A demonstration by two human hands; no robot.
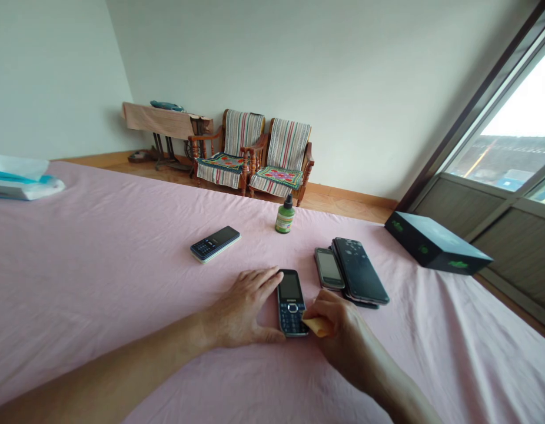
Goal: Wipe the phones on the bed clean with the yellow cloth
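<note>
A dark keypad phone (291, 303) lies face up on the pink cloth, screen end pointing away from me. My left hand (241, 309) braces it from the left, index fingertip at its upper left corner and thumb by its lower left corner. In my right hand (336, 321) is a folded yellow cloth (319, 325), pinched in closed fingers, with its tip against the right side of the keypad. Another keypad phone (216, 243) rests farther off to the left. Beyond my right hand sit a small grey phone (329, 268) and a stack of larger dark phones (359, 270).
A green bottle with a black cap (285, 215) stands upright ahead. On the right is a black box (435, 241); on the far left, a tissue pack (25, 182). Two wooden chairs (279, 153) and a cloth-covered sewing table (162, 121) are beyond the pink bedspread (122, 253).
</note>
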